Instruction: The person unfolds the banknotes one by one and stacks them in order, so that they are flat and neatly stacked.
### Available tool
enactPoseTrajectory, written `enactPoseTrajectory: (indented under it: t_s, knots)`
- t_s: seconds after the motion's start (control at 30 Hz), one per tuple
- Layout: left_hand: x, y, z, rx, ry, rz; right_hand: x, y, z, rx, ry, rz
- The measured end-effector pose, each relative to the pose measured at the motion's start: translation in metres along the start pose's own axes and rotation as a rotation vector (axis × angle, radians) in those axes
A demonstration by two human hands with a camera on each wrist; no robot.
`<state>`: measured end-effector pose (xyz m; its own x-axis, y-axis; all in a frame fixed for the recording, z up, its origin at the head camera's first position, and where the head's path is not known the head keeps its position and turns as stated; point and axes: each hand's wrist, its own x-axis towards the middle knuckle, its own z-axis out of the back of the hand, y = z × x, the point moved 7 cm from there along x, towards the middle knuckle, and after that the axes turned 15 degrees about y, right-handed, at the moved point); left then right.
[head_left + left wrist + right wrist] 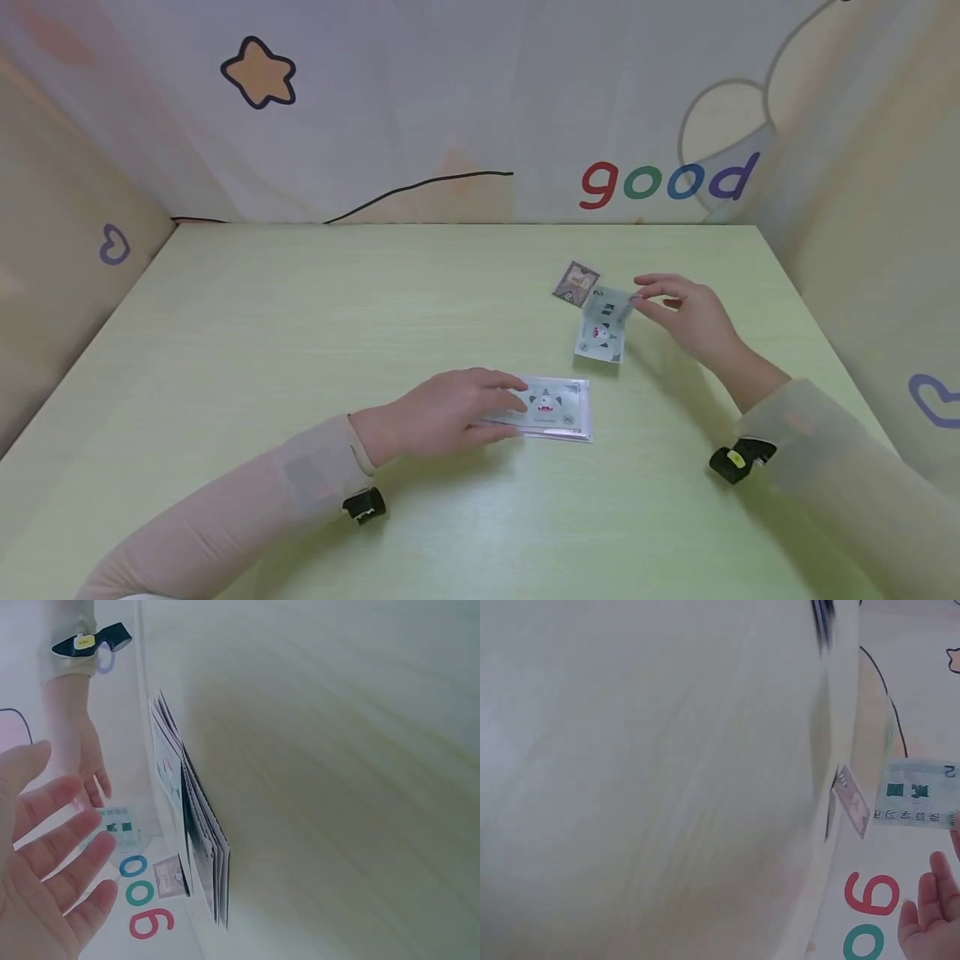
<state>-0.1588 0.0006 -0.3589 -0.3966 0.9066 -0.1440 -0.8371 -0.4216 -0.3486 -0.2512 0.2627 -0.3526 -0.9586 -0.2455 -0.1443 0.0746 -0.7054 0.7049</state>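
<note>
My right hand (693, 321) pinches a pale green play banknote (602, 329) by its upper right corner. The note hangs slightly creased above the table, and its printed characters show in the right wrist view. My left hand (441, 417) lies over the left part of a stack of play banknotes (562, 408), fingers loosely spread. A pale green note with a cartoon cat face is on top of that stack. Several layered edges of the stack (202, 832) show in the left wrist view. Whether the left fingertips touch it, I cannot tell.
A small brownish-purple note (576, 283) lies on the table behind the held one. The light wooden table (315, 308) is bounded by printed fabric at the back and sides, with the word "good" (667, 181) on the back panel.
</note>
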Motion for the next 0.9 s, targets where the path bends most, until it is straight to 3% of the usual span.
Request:
enactPoseTrajectory:
  t_s: [0.13,0.37,0.5,0.67,0.77,0.9]
  knots:
    - [-0.001,0.003,0.005,-0.026,-0.057,0.045,-0.005,0.005,0.001,0.081,-0.017,0.006]
    - [-0.002,0.009,0.016,-0.091,-0.140,0.163,-0.010,0.015,-0.009,0.185,0.022,0.024]
    - [-0.002,0.011,0.027,-0.107,-0.259,0.208,-0.012,0.025,-0.019,0.209,0.069,0.062]
    - [0.002,0.011,0.044,-0.125,-0.435,0.220,-0.013,0.040,-0.038,0.236,0.157,0.114]
    - [0.005,0.012,0.049,-0.173,-0.469,0.232,-0.014,0.047,-0.048,0.247,0.201,0.137]
    - [0.009,0.014,0.049,-0.254,-0.460,0.230,-0.015,0.053,-0.059,0.246,0.246,0.178]
